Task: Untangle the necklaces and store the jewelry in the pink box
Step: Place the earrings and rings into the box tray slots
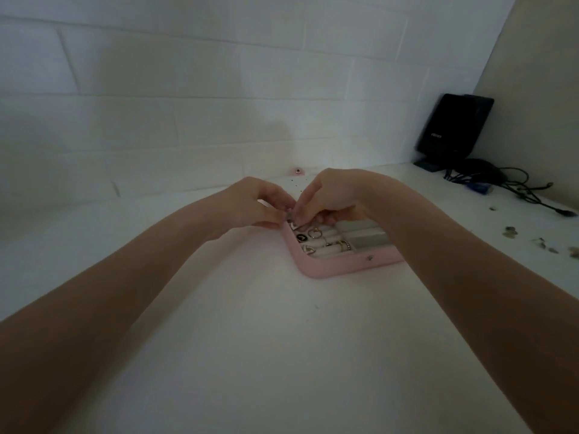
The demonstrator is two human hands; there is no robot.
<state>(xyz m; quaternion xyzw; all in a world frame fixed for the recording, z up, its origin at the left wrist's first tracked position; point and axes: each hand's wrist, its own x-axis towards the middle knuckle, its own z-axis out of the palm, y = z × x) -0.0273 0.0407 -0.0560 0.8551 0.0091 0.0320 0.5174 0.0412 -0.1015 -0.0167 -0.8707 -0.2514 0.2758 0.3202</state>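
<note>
The pink box (341,267) lies open on the white table (250,339), and everything here is placed from it. Over its far left corner the 2 hands meet: the left hand (250,203) and the right hand (332,195) both have fingers curled, fingertips touching, pinching something small that is too dim to identify. Inside the box, near its left edge, rings (315,233) sit in white padded rolls. Far right of the box, a black device (451,128) leans at the wall with cables (517,186) beside it.
</note>
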